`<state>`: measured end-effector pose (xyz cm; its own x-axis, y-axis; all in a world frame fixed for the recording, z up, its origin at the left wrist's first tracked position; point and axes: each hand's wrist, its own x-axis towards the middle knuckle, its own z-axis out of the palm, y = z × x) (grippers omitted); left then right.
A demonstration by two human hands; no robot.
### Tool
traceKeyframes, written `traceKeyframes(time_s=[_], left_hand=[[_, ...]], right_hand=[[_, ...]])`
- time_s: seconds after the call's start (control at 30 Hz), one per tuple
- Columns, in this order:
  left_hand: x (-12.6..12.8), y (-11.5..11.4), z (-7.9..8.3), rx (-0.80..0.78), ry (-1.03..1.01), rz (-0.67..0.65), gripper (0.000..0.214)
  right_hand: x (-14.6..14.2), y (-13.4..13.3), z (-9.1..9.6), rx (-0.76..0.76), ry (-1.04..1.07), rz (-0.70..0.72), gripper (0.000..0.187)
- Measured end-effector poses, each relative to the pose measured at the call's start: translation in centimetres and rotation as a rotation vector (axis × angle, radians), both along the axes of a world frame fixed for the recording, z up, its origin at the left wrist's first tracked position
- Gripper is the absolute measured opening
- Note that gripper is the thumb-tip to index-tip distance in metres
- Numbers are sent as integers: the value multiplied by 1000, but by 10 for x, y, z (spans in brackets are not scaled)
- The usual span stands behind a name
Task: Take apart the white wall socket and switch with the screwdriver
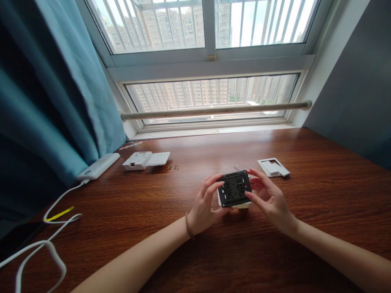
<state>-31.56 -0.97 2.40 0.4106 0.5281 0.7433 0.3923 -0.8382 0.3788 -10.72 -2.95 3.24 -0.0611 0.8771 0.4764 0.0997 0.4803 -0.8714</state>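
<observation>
Above the desk, both hands hold a black plastic wall-socket frame, roughly square, tilted toward me, with slots and raised fittings on its face. My left hand is closed on its left side, fingers along the top left edge and thumb below. At the right edge, my right hand grips with thumb and forefinger. A white and cream part shows under the frame's lower edge; whether it is attached cannot be made out. Behind the frame a thin metal tool lies partly hidden.
A white cover frame with a loose piece lies at the back right. At the back left are a white box with a flap and several small brass screws. A white power bank with a cable lies near the curtain.
</observation>
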Motion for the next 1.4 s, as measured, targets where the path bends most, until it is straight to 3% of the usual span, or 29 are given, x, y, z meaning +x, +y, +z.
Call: traceKeyframes(time_s=[0.13,0.2,0.27,0.4,0.5,0.6,0.77,1.03,1.23,1.4], left_hand=[[-8,-4,-5,325,215,-14,47],[-14,-3,-10,408,295,-19,44],[-17,-2,-13,452,236,-7,47],[-13,-3,-7,355,0,151,57],[-9,-7,6,260,69,248,43],[-7,-10,15,252,109,258,28],[-5,-13,18,194,62,196,21],[4,-25,25,37,95,142,17],[5,-21,23,35,199,47,50],[7,-4,2,-230,182,102,84]], right_hand=[[2,-3,9,2,-65,140,31],[3,-3,13,-1,-64,180,29],[3,-4,16,5,-40,203,27],[4,-4,17,53,-4,242,22],[6,-4,13,101,-31,205,21],[8,-4,10,179,-83,153,21],[8,-5,10,286,-112,136,25],[4,-9,13,4,64,105,35],[1,-3,21,-281,317,124,25],[5,7,26,-391,497,-15,19]])
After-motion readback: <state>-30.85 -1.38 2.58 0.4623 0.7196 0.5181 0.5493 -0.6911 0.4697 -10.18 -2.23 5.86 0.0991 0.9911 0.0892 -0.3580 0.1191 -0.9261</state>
